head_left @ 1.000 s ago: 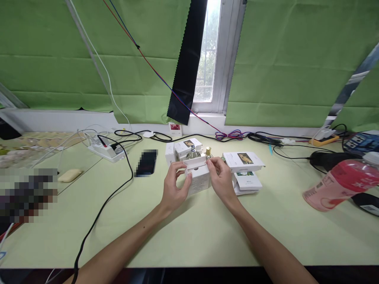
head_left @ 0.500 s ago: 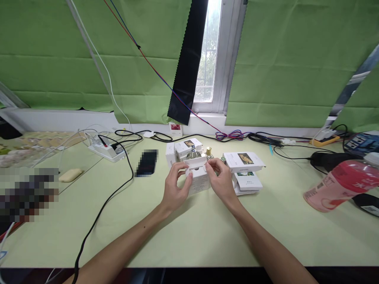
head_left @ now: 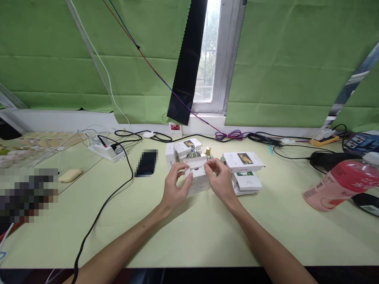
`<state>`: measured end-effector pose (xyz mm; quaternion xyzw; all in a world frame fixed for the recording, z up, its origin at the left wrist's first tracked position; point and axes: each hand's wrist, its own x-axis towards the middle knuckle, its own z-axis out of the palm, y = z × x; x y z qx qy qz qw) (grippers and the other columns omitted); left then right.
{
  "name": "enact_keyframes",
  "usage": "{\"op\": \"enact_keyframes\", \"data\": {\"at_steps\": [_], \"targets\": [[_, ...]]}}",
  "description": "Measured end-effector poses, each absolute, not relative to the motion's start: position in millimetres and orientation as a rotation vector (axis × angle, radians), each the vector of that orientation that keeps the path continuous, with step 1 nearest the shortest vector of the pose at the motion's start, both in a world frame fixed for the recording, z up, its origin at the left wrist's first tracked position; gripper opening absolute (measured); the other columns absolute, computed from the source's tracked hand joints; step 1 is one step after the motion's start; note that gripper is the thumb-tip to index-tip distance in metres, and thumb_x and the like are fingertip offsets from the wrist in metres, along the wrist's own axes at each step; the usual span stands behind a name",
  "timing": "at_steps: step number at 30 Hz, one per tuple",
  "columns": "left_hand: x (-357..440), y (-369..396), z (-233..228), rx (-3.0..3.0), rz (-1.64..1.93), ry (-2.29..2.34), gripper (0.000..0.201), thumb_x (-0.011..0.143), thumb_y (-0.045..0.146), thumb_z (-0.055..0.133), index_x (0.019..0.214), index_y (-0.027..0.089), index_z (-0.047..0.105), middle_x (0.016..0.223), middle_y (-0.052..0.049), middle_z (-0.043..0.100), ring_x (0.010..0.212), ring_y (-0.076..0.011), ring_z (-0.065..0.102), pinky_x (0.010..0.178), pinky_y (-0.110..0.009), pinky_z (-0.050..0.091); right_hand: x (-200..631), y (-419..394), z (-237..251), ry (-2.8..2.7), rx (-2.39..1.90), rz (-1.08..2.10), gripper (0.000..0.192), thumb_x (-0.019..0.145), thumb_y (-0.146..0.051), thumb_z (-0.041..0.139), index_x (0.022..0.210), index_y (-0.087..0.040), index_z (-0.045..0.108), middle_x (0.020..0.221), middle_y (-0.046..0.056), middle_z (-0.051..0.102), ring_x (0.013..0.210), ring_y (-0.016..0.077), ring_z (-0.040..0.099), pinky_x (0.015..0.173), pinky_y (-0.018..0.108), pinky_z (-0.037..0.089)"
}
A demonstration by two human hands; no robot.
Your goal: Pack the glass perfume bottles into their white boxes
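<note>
The white box (head_left: 200,182) sits to the right of the phone (head_left: 147,162), its top flap (head_left: 196,162) raised. My left hand (head_left: 177,184) grips the side nearer the phone between thumb and fingers; my right hand (head_left: 219,178) pinches the card at the far top corner. I judge it light and thin, stiff along its folds (a hard squeeze would probably dent it), so the edges seem the best hold.

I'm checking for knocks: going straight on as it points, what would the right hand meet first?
The right hand would probably first meet the open white cardboard box it seems to be touching; exact depth is unclear.
</note>
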<state>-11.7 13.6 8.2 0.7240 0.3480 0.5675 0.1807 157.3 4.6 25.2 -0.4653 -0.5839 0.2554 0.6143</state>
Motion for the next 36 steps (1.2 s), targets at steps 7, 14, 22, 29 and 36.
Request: {"op": "enact_keyframes", "data": {"at_steps": [7, 14, 22, 29, 36], "targets": [[-10.9, 12.9, 9.8, 2.078, 1.593, 0.987, 0.013, 0.096, 0.031, 0.059, 0.107, 0.024, 0.059, 0.104, -0.006, 0.062, 0.099, -0.0180, 0.063, 0.084, -0.031, 0.057, 157.3, 4.6, 25.0, -1.346, -1.076, 0.590, 0.015, 0.091, -0.036, 0.059, 0.084, -0.023, 0.061, 0.083, 0.001, 0.068, 0.081, 0.0186, 0.065, 0.077, 0.032, 0.052], [-12.8, 13.0, 11.6, 2.069, 1.602, 0.934, 0.016, 0.101, 0.031, 0.050, 0.107, 0.023, 0.062, 0.102, -0.006, 0.063, 0.097, -0.0185, 0.062, 0.083, -0.031, 0.056, 156.9, 3.8, 26.2, -1.337, -1.077, 0.597, 0.013, 0.090, -0.034, 0.060, 0.085, -0.022, 0.060, 0.083, 0.001, 0.067, 0.081, 0.0180, 0.065, 0.077, 0.032, 0.052], [-12.0, 13.4, 12.4, 2.065, 1.613, 0.964, 0.016, 0.101, 0.030, 0.049, 0.104, 0.023, 0.062, 0.101, -0.007, 0.063, 0.097, -0.0191, 0.063, 0.082, -0.032, 0.056, 156.5, 6.4, 22.8, -1.291, -1.092, 0.579, 0.015, 0.089, -0.035, 0.063, 0.094, -0.022, 0.057, 0.088, 0.003, 0.067, 0.084, 0.0184, 0.067, 0.076, 0.031, 0.054], [-11.4, 15.0, 7.5, 1.988, 1.630, 0.965, 0.019, 0.099, 0.029, 0.053, 0.117, 0.024, 0.057, 0.112, -0.008, 0.064, 0.105, -0.0194, 0.066, 0.089, -0.035, 0.058, 156.4, 6.4, 20.1, -1.267, -1.093, 0.613, 0.029, 0.089, -0.036, 0.063, 0.113, -0.023, 0.054, 0.092, 0.004, 0.072, 0.086, 0.0199, 0.069, 0.078, 0.034, 0.056], [-9.0, 14.3, 7.9, 1.888, 1.672, 0.940, 0.031, 0.096, 0.026, 0.056, 0.125, 0.028, 0.047, 0.112, -0.007, 0.064, 0.105, -0.0180, 0.066, 0.088, -0.035, 0.058, 157.1, 4.3, 23.5, -1.314, -1.088, 0.602, 0.026, 0.091, -0.035, 0.062, 0.115, -0.024, 0.061, 0.096, 0.005, 0.073, 0.092, 0.0207, 0.070, 0.082, 0.035, 0.056]]}}
